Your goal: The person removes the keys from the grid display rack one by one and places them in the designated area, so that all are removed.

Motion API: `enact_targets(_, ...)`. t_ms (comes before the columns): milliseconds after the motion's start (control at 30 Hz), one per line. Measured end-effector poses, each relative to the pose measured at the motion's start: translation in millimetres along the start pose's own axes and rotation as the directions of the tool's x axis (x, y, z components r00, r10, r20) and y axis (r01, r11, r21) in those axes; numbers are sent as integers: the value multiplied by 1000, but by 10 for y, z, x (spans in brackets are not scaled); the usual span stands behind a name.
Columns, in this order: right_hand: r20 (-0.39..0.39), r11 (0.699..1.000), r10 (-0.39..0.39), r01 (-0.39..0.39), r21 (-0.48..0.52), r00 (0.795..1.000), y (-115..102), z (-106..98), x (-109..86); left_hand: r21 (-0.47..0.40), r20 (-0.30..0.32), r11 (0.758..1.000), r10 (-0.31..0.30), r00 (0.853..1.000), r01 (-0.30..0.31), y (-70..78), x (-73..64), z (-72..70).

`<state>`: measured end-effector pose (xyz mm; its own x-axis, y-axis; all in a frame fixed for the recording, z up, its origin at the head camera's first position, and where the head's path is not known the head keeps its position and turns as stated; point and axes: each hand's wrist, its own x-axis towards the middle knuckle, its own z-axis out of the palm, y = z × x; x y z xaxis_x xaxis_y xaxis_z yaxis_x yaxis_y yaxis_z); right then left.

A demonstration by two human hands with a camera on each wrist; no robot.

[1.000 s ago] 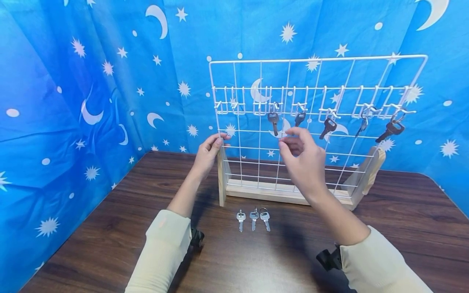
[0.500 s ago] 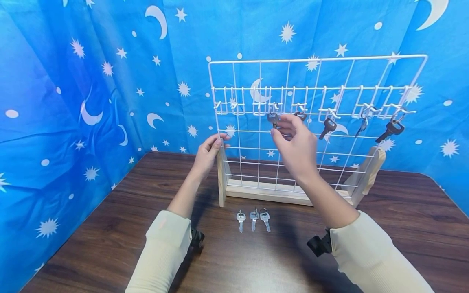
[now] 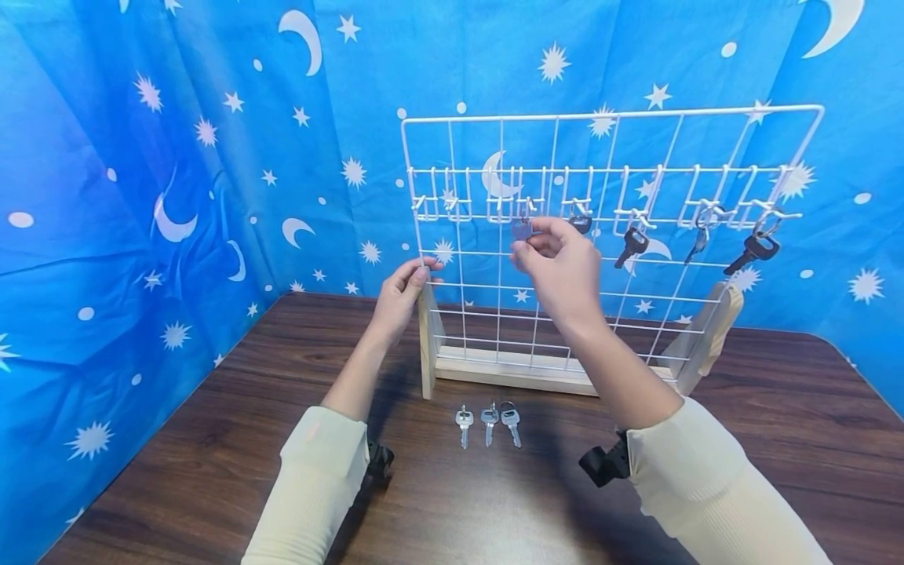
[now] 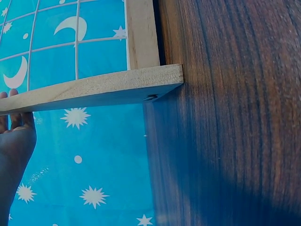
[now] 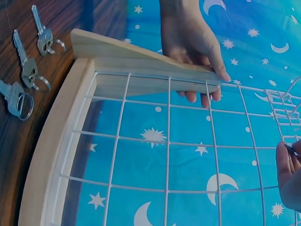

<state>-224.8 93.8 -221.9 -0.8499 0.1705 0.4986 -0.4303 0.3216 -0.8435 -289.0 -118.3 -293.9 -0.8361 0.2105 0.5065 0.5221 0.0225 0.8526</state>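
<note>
A white wire grid rack stands on a wooden base [image 3: 515,375] with wooden side posts. My left hand [image 3: 397,302] grips the top of the left side post [image 3: 427,337], thumb in front and fingers behind, as the right wrist view also shows. My right hand [image 3: 568,271] pinches a key [image 3: 521,228] by its lower part, just below one of the rack's middle hooks. The key's blade is hidden by the fingers. To its right a dark key [image 3: 581,224] hangs partly behind the hand.
More keys hang farther right, among them a dark key [image 3: 633,247] and another dark key [image 3: 757,249]. On the table [image 3: 212,455], in front of the rack, lie three silver keys [image 3: 490,424] with rings. A blue curtain [image 3: 212,196] with stars and moons surrounds the table.
My right hand has moved left and up from beneath the hooks to the hanging key, and its fingers have taken hold of it. The left hand has stayed on the post.
</note>
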Motion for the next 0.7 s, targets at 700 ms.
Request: enact_targets(700,-12,985,-12,14,173,1000,-57,-67,-103,15,-2,1000,1,1000,-1,68,-25,16)
